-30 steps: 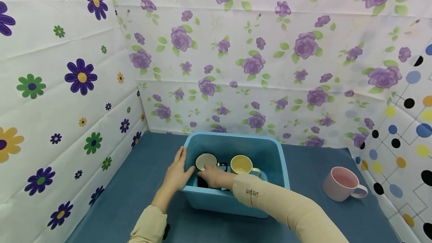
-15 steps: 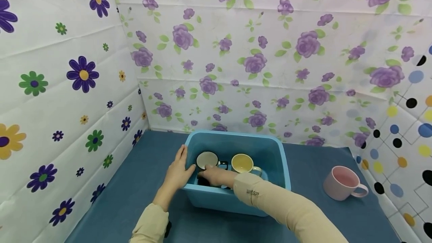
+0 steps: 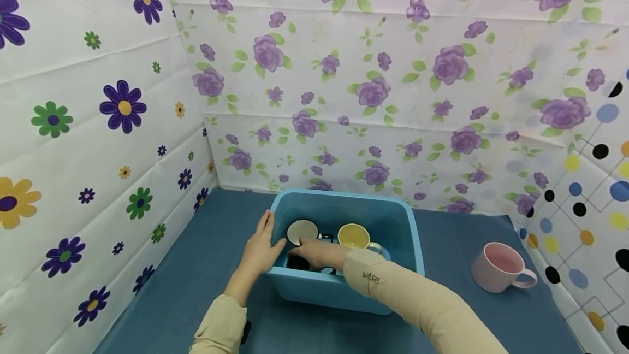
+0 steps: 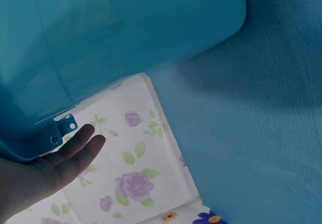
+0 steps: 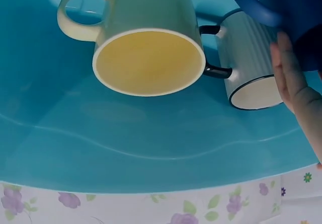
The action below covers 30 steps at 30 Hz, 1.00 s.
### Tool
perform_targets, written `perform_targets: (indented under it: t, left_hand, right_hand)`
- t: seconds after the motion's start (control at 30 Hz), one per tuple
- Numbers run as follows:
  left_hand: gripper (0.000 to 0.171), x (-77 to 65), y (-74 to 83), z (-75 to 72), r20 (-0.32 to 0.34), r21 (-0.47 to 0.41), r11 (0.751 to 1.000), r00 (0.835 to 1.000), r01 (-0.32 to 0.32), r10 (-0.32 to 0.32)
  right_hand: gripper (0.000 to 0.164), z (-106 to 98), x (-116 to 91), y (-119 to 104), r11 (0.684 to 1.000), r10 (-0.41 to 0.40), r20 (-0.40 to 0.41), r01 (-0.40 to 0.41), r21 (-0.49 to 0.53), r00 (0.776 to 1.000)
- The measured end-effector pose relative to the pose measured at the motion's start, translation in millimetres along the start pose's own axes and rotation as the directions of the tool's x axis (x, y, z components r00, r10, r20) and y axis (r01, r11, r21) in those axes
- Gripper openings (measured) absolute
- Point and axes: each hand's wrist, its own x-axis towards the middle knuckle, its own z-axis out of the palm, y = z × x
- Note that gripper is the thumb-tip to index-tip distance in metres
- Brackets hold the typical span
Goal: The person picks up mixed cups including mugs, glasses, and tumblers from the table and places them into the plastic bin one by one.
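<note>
Blue tub on the table, 3 mugs in it, and the dark blue mug at its near left corner is the one being handled. It's touched by the right hand: 2 fingers are laid pretty straight along its side, but the thumb is hidden, so it can't be told whether it's gripped or just pressed. Space looks tight, so it's probably best moved slowly, with the white mug right beside it not knocked. The yellow mug can be left alone imo. Bracing looks decent: the tub's left rim is steadied by the left hand, fingers stretched out, unclenched. The right sleeve is angled across the front rim.
</note>
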Motion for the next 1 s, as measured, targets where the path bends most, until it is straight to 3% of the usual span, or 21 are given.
perform_targets:
  t: [0.13, 0.17, 0.43, 1.0]
  left_hand:
    - [0.073, 0.3, 2.1, 0.8, 0.005, 0.001, 1.000, 1.000, -0.005, 0.005]
    - [0.073, 0.2, 2.7, 0.5, 0.006, 0.001, 1.000, 1.000, -0.006, 0.006]
    - [0.073, 2.1, 3.8, -3.4, 0.009, 0.010, 1.000, 1.000, 0.002, -0.003]
    - [0.074, 0.8, 2.4, -1.4, 0.007, -0.003, 1.000, 1.000, -0.009, 0.009]
  right_hand:
    - [0.064, -3, -5, 4, 1.000, -0.010, 0.045, 0.009, 0.024, 0.999]
    - [0.062, -17, -17, -1, 1.000, 0.001, 0.080, -0.003, 0.029, 0.997]
    - [0.062, -31, -21, 6, 0.996, -0.086, 0.189, 0.081, 0.033, 0.978]
    - [0.059, -44, -33, 21, 0.974, -0.189, 0.193, 0.159, 0.162, 0.963]
